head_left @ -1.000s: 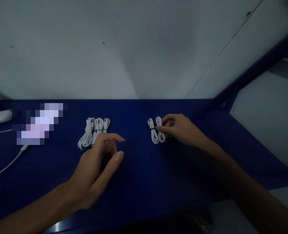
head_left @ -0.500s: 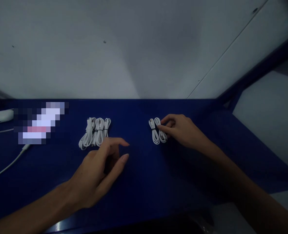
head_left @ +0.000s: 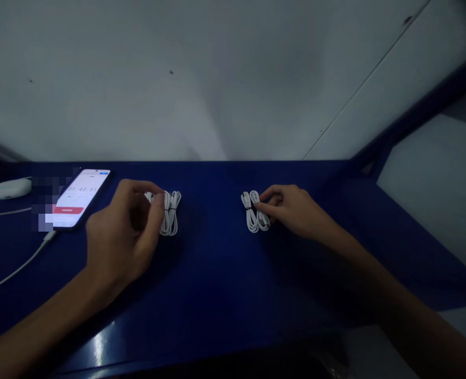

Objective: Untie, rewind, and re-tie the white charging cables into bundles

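A row of white coiled cable bundles (head_left: 170,211), each tied with a dark band, lies on the blue table (head_left: 217,263) left of centre. My left hand (head_left: 124,237) covers the row's left part, with thumb and forefinger pinched on a bundle. A pair of white coiled cable bundles (head_left: 254,211) lies right of centre. My right hand (head_left: 292,210) rests beside that pair, with its fingertips closed on the right bundle's edge.
A lit phone (head_left: 79,199) lies at the left with a white cord (head_left: 16,268) running from it toward the near edge. A white rounded object (head_left: 10,188) sits at the far left. A pale wall rises behind the table.
My left hand has moved up and to the left from the table's middle onto the left row of cable bundles and pinched one. My right hand has stayed at the right pair.
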Demonstrator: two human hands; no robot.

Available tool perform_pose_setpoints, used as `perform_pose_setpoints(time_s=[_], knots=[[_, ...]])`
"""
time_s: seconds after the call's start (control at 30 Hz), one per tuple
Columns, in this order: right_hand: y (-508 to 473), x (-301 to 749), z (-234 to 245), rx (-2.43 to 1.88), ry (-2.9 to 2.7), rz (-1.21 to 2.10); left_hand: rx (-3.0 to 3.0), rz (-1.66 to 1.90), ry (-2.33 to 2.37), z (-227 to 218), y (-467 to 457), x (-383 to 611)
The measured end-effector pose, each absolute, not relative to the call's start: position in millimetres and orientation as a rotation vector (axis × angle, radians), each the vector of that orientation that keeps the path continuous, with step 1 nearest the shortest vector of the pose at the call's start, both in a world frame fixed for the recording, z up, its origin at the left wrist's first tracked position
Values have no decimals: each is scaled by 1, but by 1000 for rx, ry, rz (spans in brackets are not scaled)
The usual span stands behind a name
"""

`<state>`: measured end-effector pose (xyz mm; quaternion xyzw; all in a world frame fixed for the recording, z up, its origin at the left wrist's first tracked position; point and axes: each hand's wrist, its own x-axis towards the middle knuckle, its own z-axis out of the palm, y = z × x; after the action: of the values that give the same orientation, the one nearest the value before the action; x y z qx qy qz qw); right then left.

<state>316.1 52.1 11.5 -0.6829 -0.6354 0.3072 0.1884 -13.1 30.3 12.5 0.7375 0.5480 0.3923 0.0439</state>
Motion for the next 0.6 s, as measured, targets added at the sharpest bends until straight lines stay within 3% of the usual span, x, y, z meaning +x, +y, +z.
perform_pose_setpoints(time_s=[0.2, 0.33, 0.6], knots=[[45, 319, 13, -1934, -1795, 861, 2407, 1007, 1948, 21, 46, -22], [39, 319, 17, -1991, -1786, 778, 2495, 795, 1937, 19, 48, -26], [23, 300, 32, -1983, -1849, 671, 2653, 729, 1833, 8, 41, -24]])
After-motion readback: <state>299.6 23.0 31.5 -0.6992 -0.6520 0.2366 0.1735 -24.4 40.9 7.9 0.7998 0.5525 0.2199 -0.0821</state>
